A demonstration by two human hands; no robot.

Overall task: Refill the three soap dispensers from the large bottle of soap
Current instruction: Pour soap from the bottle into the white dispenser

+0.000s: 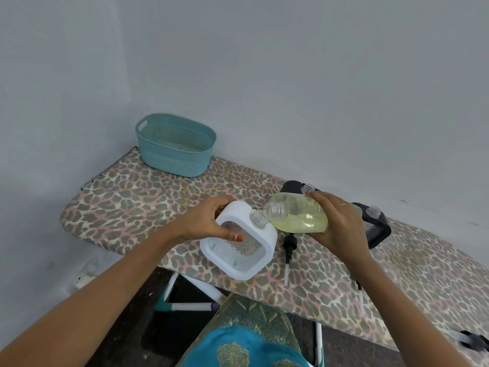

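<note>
**A:** Item one, appearance?

**B:** A white square-framed soap dispenser [267,238] with a clear patterned window and a clear threaded neck, uncapped. It is held tilted above the near edge of the leopard-print ironing board [127,205]. The left hand [209,221] is curled round its frame, with the thumb laid on the window.

**A:** Item two?

**B:** A large clear plastic bottle of pale yellow soap [299,215], tipped almost onto its side and gripped round the body by the right hand [336,221]. Its open threaded mouth is set just beside the dispenser's neck; whether they touch cannot be told.

**A:** Remaining stock?

**B:** A first black soap dispenser [291,187] is listed behind the bottle, and a second black soap dispenser [377,231] beyond the right hand. Both are on the board near the wall and have clear necks. A black pump head with a white tube [289,247] is laid flat on the board below the bottle. A teal woven-look plastic basket [174,154] is placed at the far left end.

**A:** Lettering?

**B:** None can be read on any item.
</note>
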